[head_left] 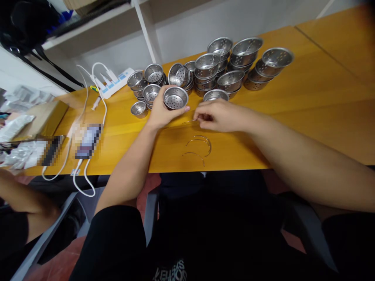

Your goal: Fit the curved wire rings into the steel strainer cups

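Note:
My left hand (164,111) is closed round a small perforated metal cup (175,98), its open mouth tilted toward me. A short way to the right, my right hand (212,115) pinches a thin curved wire (191,121) between thumb and fingertips. Below both hands, several more curved wires (202,140) lie loose on the table. Just behind my right hand sits another perforated cup (216,95), partly hidden by the hand. Perforated metal cups stand in stacks (206,72) beyond my hands, the smaller ones to the left.
A white power strip (117,82) with cables lies at the back left of the wooden table (322,117). Nearer on that side are a charging phone (89,141) and a cardboard box (43,119). Another person's arm (26,195) shows at lower left. Shelving (146,31) stands behind.

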The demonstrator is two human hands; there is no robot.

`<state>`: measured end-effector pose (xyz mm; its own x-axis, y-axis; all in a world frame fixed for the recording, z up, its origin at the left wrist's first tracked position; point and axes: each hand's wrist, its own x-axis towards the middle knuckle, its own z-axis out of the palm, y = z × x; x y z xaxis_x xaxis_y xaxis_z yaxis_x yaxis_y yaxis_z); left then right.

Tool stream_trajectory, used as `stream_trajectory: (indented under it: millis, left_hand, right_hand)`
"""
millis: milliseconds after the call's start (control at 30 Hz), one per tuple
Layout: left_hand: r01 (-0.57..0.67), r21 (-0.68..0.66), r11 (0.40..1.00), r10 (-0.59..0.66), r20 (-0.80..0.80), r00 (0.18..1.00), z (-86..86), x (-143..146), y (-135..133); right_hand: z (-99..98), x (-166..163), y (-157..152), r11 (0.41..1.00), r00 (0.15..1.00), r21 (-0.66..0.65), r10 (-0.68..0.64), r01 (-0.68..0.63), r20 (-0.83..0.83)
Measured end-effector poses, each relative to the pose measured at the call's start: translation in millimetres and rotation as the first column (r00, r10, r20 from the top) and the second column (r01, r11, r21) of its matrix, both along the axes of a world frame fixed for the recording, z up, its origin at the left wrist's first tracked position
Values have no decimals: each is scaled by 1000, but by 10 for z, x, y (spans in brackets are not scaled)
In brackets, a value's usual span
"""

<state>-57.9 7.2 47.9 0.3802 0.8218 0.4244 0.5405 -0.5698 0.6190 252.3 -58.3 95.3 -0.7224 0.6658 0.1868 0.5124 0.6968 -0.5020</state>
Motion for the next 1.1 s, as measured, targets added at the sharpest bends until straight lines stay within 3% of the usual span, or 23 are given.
stream_trajectory:
  millis: [200, 300, 667, 867, 1000, 1100]
  left_hand:
    - [130, 160, 979, -156, 162, 974, -418, -152, 432]
    - [204, 230, 951, -249, 182, 951, -551, -190, 601]
    - [166, 232, 958, -218, 223, 950, -433, -135, 467]
    - [153, 160, 975, -188, 227, 956, -414, -51, 371]
    - [191, 174, 966, -228, 223, 948, -446, -31, 357]
    - [233, 203, 951, -273, 200, 941, -490, -33, 385]
  right_hand:
    - [-84, 39, 71, 999, 974, 23, 33, -28, -224]
    - [-102, 51, 84, 999, 965, 2, 44, -45, -258]
    - [-80, -8, -4, 997, 926, -13, 66, -76, -373]
    - [-65, -52, -22, 998, 841, 28, -30, 54, -540]
    - [-122, -52, 48, 990, 812, 89, -37, 109, -583]
    - [-206, -55, 102, 989, 788, 53, -77, 139, -611]
